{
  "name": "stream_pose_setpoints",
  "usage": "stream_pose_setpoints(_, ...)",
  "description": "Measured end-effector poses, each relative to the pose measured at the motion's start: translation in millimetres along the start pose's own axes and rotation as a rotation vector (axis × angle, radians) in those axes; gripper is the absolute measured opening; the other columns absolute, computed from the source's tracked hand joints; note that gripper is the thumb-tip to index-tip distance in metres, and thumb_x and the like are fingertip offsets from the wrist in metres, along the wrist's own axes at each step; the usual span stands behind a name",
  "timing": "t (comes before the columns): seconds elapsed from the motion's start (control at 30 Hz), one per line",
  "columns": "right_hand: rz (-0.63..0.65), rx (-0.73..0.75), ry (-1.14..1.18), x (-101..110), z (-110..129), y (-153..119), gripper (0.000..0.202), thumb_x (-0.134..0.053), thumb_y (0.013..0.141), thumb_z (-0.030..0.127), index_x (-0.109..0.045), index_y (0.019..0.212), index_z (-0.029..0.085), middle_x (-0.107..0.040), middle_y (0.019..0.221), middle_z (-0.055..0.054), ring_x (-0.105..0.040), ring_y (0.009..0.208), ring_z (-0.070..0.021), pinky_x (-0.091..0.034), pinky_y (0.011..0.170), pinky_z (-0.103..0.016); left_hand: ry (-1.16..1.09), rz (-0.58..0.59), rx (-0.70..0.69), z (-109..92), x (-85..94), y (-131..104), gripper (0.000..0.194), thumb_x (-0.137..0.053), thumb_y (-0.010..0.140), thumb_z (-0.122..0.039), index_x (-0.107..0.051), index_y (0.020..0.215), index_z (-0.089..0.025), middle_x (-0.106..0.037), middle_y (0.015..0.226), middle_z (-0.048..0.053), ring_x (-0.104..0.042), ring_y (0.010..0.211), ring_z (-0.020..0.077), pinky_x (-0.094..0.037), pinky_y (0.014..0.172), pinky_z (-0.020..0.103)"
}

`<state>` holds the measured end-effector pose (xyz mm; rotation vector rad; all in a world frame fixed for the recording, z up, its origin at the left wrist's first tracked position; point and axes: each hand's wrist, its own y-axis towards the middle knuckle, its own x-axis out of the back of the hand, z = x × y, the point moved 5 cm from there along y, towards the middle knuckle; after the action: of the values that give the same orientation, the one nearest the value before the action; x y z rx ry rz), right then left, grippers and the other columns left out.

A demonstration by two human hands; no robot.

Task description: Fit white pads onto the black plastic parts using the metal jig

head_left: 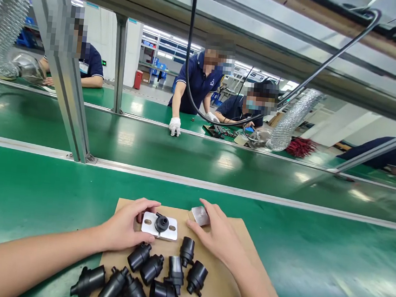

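Plate [172, 235] lies over the cardboard [220, 262] on the green surface [57, 186], its long axis running left to right across my view, flat face up, the black fitting [161, 224] on it aiming its open stub upward. My left hand [126, 223] grasps its left end, which hides that edge. My right hand [220, 230] curls around a metal block [200, 215], partly covering it; I can't tell how firmly. The frame's bottom edge cuts off the nearest black parts [135, 294].
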<state>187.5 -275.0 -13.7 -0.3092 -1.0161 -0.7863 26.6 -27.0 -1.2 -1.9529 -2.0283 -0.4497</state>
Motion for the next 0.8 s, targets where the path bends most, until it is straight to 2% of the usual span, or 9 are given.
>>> stream_pose_setpoints(0.07,0.038,0.073,0.054,1,3,-1,0.058,-0.052,0.107,0.041,-0.038,0.16,0.023,-0.051,0.147,-0.016,-0.051,0.137,-0.0359,-0.047,0.115,-0.064,0.004,0.001,-0.003,-1,0.3,-1,0.077,-0.088,0.076,-0.027,-0.057,0.147,-0.027,-0.062,0.127,0.005,-0.054,0.097,0.0204,-0.045,0.089,0.036)
stream_pose_setpoints(0.13,0.105,0.155,0.136,4,3,-3,0.064,-0.05,0.104,0.029,-0.03,0.166,0.031,-0.042,0.159,-0.01,-0.041,0.148,-0.0302,-0.04,0.123,-0.059,0.007,0.0,-0.008,-1,0.7,-1,0.076,-0.087,0.076,-0.027,-0.057,0.146,-0.026,-0.062,0.126,0.006,-0.054,0.097,0.0208,-0.045,0.089,0.036)
stream_pose_setpoints(0.23,0.144,0.177,0.196,8,-5,-6,0.074,-0.055,0.102,0.028,-0.024,0.169,0.037,-0.032,0.168,-0.006,-0.027,0.157,-0.0296,-0.031,0.128,-0.062,0.006,0.004,-0.017,-1,0.4,-2,0.077,-0.087,0.076,-0.026,-0.056,0.147,-0.027,-0.063,0.127,0.006,-0.054,0.097,0.0209,-0.045,0.09,0.036)
stream_pose_setpoints(0.37,0.039,0.142,0.234,9,-6,-1,0.051,-0.066,0.102,0.039,-0.054,0.15,0.03,-0.058,0.144,-0.009,-0.054,0.132,-0.0333,-0.048,0.112,-0.061,0.0,-0.005,-0.015,1,-2.3,-1,0.077,-0.085,0.076,-0.022,-0.056,0.147,-0.029,-0.062,0.127,0.005,-0.054,0.097,0.0204,-0.045,0.09,0.036)
stream_pose_setpoints(0.43,-0.096,0.113,0.255,10,10,0,0.044,-0.066,0.104,0.043,-0.058,0.143,0.026,-0.062,0.134,-0.011,-0.061,0.118,-0.0326,-0.054,0.101,-0.058,-0.008,-0.021,-0.014,3,-4.6,-1,0.079,-0.085,0.076,-0.022,-0.055,0.148,-0.029,-0.061,0.125,0.005,-0.053,0.095,0.0199,-0.045,0.088,0.035)
stream_pose_setpoints(0.53,-0.27,0.182,0.335,11,59,-8,0.04,-0.066,0.106,0.04,-0.056,0.143,0.028,-0.062,0.134,-0.01,-0.061,0.112,-0.0304,-0.056,0.093,-0.05,-0.032,-0.039,-0.027,4,-8.3,-2,0.083,-0.087,0.075,-0.022,-0.052,0.15,-0.03,-0.06,0.125,0.005,-0.055,0.096,0.0197,-0.046,0.085,0.034)
stream_pose_setpoints(0.6,-0.279,0.323,0.341,7,97,-16,0.038,-0.067,0.105,0.032,-0.056,0.142,0.03,-0.062,0.13,-0.009,-0.06,0.114,-0.0305,-0.055,0.093,-0.048,-0.049,-0.047,-0.047,4,-9.8,-2,0.085,-0.088,0.074,-0.021,-0.052,0.151,-0.03,-0.06,0.125,0.005,-0.056,0.099,0.0204,-0.047,0.086,0.034)
stream_pose_setpoints(0.67,-0.259,0.421,0.3,-1,122,-21,0.042,-0.065,0.105,0.026,-0.053,0.145,0.03,-0.062,0.129,-0.01,-0.058,0.116,-0.0321,-0.054,0.095,-0.051,-0.061,-0.055,-0.074,5,-10.2,-3,0.085,-0.089,0.074,-0.022,-0.051,0.15,-0.028,-0.061,0.124,0.006,-0.058,0.103,0.0218,-0.048,0.089,0.036)
stream_pose_setpoints(0.8,-0.181,0.433,0.206,-14,129,-21,0.047,-0.062,0.106,0.025,-0.049,0.151,0.031,-0.059,0.134,-0.012,-0.056,0.12,-0.036,-0.055,0.097,-0.056,-0.07,-0.057,-0.11,7,-10.4,-3,0.084,-0.09,0.075,-0.026,-0.052,0.15,-0.025,-0.062,0.127,0.008,-0.059,0.111,0.0251,-0.049,0.096,0.04)
